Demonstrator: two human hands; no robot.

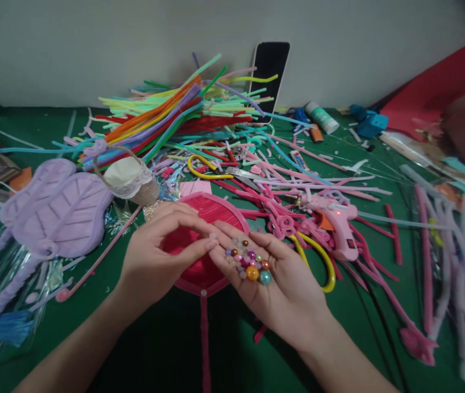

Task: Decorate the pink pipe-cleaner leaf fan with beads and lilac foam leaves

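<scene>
Between thumb and forefinger my left hand pinches a small pale bead, close to the fingertips of my right hand. That right hand lies palm up, slightly cupped, and carries a cluster of colored beads, among them orange, teal, purple and clear ones. Beneath both hands is a red fan-shaped piece with a pink rim, partly covered by them. A pearl-like bead sits at its lower tip, where a red wrapped stem runs down toward me.
Bundled pipe cleaners lie at the back before a leaning phone. Yellow-handled scissors and a pink glue gun rest among pink scraps. Purple leaf shapes and a small basket are at left.
</scene>
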